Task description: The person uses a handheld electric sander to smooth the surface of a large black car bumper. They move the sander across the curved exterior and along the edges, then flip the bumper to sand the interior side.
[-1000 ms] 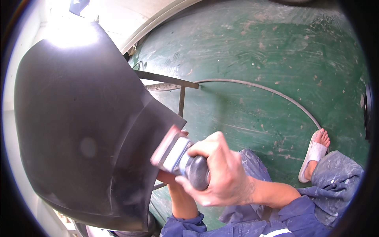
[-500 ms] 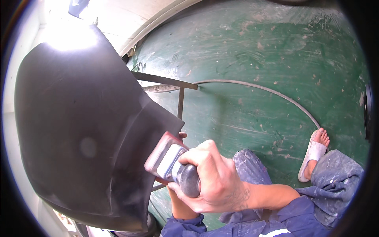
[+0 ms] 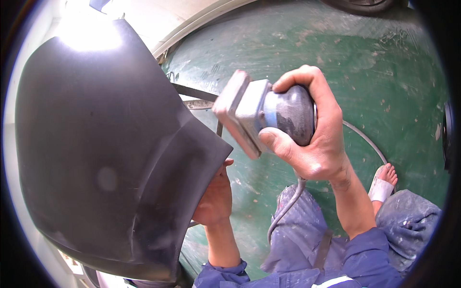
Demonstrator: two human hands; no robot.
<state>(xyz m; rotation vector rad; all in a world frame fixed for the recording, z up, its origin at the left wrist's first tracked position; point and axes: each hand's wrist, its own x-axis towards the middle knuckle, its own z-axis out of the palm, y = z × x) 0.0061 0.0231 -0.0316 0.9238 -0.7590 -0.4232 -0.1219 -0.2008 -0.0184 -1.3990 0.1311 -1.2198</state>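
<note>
A large curved dark-grey panel (image 3: 96, 139) fills the left side, with glare washing out its upper end and a faint ridge near its right edge. My right hand (image 3: 321, 129) grips a sander by its dark domed top (image 3: 295, 113); the sander's rectangular pad (image 3: 231, 113) is held off the panel, above and right of its edge, tilted sideways. A hose (image 3: 288, 211) trails down from the tool. Beneath the panel's right edge, my left hand (image 3: 216, 197) holds that edge, its fingers partly hidden behind the panel.
A dark metal stand (image 3: 194, 92) supports the panel over the green, dusty floor (image 3: 384, 81). A grey hose (image 3: 367, 139) curves toward my sandalled foot (image 3: 383, 185). A pale wall (image 3: 21, 96) lines the left, and a dark round object (image 3: 355, 5) lies at the top edge.
My right hand has lifted the sander up and rightward from the panel's lower right edge. More of my left hand and the hose under the tool now show.
</note>
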